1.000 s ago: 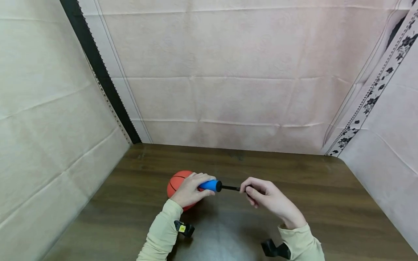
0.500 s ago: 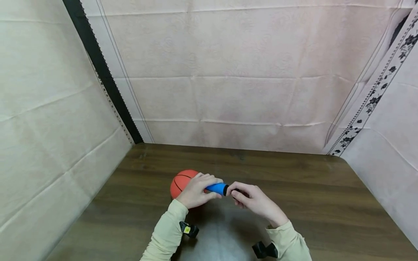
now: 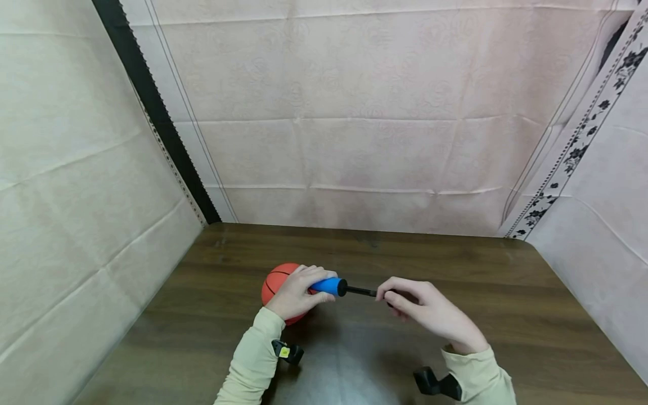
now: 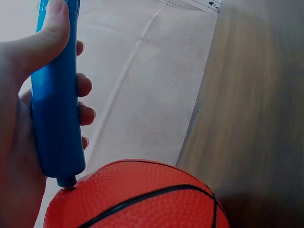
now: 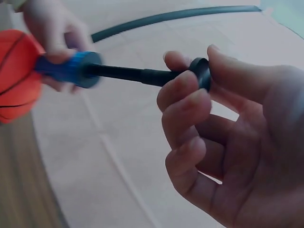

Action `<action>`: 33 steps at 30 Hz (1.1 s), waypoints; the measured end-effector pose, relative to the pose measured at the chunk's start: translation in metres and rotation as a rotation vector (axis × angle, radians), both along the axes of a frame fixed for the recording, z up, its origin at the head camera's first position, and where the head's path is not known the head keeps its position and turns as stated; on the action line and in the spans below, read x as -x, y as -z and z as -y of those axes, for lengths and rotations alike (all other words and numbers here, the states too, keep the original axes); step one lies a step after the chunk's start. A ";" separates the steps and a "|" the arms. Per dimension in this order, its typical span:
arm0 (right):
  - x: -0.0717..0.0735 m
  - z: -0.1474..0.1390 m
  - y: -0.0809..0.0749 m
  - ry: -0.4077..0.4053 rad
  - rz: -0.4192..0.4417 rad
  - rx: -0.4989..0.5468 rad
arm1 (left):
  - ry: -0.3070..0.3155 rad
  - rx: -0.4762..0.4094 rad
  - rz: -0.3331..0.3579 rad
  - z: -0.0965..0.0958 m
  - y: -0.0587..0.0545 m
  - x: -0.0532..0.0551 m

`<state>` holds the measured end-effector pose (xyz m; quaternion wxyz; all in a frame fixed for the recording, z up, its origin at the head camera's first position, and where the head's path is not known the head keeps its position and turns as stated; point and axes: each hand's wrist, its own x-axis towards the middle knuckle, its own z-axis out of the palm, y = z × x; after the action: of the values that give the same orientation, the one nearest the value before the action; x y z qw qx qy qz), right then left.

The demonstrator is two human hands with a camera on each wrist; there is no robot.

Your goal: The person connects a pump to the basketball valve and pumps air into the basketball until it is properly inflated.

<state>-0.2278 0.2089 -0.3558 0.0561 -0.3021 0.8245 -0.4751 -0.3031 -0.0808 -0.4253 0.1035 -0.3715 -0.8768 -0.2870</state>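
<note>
My left hand (image 3: 300,293) grips the blue barrel of a hand pump (image 4: 57,109), thumb along one side and fingers round the other. The pump's lower end meets the surface of a small orange-red basketball (image 4: 142,197) with black lines, seen in the left wrist view. Out of the barrel's far end runs a black rod (image 5: 123,72), well extended. At the rod's end, my right hand (image 3: 425,306) pinches the black round handle (image 5: 203,73) between thumb and fingers. In the head view the left hand partly covers the ball, and the pump lies nearly level.
A brown wood-grain table (image 3: 228,349) lies beneath both hands. Pale cloth walls (image 3: 354,140) enclose it at the back and on both sides. Black camera mounts (image 3: 437,384) are strapped to the wrists.
Half a second ago the right hand was up against the barrel with the rod pushed in. Now it has moved right again, drawing the rod out. The left hand and ball shifted slightly left.
</note>
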 end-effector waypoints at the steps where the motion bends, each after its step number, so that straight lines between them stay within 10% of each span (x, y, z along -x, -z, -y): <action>1: -0.002 -0.004 -0.002 0.003 -0.014 0.013 | 0.000 -0.004 0.006 0.000 0.000 0.000; 33: 0.010 0.025 0.013 0.026 0.055 0.036 | 0.006 0.009 0.009 -0.014 0.000 -0.004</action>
<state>-0.2382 0.1841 -0.3692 0.0670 -0.2793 0.8178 -0.4988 -0.2987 -0.0666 -0.4253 0.0971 -0.3733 -0.8776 -0.2848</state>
